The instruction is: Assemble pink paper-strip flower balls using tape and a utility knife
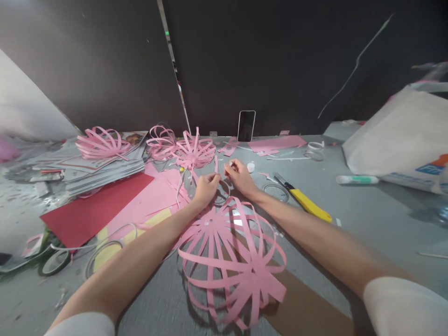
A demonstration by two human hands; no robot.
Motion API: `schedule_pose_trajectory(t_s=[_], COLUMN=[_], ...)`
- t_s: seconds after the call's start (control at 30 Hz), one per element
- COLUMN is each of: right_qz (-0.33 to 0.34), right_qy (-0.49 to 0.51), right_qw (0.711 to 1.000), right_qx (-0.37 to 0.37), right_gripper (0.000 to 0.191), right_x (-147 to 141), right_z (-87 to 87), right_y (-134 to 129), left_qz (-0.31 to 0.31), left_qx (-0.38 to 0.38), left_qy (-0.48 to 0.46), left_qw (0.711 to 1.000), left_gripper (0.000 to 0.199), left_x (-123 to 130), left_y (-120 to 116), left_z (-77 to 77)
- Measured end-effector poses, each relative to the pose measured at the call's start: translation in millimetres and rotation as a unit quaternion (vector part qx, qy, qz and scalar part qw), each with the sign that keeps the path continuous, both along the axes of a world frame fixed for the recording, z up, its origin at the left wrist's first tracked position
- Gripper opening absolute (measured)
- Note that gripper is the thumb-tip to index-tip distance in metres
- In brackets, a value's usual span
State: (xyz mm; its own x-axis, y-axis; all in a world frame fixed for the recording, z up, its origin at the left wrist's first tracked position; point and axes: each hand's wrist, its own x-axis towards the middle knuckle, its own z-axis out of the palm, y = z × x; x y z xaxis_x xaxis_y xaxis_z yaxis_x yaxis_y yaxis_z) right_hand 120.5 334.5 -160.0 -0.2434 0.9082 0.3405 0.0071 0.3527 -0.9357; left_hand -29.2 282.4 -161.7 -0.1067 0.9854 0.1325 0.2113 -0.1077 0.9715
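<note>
My left hand (pixel 206 189) is closed in a pinch, and a narrow pink paper strip (pixel 216 163) sticks up from its fingertips. Close beside it, my right hand (pixel 240 177) has its fingers pressed together, with a tiny white bit showing at the tips; I cannot make out what it is. Between the hands and just below them lies a thin tape ring (pixel 224 193). Nearer to me, a ball-like shape of pink paper strips (pixel 252 269) rests on the grey table below both wrists.
A yellow utility knife (pixel 310 205) and another ring (pixel 276 192) lie right of my right hand. More pink strip shapes (pixel 194 151) stand behind. Red paper (pixel 98 210), scissors (pixel 54 262) and stacked newspapers (pixel 105 175) are left. A phone (pixel 247 126) leans on the dark wall.
</note>
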Motion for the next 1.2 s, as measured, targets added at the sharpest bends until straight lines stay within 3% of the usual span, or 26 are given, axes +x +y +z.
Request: schedule_pose_trajectory(t_s=[0.57,0.83,1.07,1.2], right_qz=[0.014,0.041,0.018,0.019], right_qy=[-0.040,-0.051,-0.026,-0.010], right_qw=[0.997,0.998,0.997,0.999], right_qx=[0.060,0.004,0.065,0.040], right_gripper=[0.052,0.071,0.050,0.046], right_x=[2,3,4,4], right_z=[9.2,7.1,5.9,3.1], right_y=[-8,-13,-6,-4], left_qz=[0.029,0.017,0.016,0.022], left_qx=[0.011,0.001,-0.006,-0.007], left_qy=[0.035,0.025,0.014,0.014], left_qw=[0.999,1.000,1.000,1.000], left_gripper=[0.030,0.029,0.029,0.031], left_x=[-1,-1,-1,0], left_y=[3,3,4,3], left_z=[-0.7,-0.7,-1.8,-1.3])
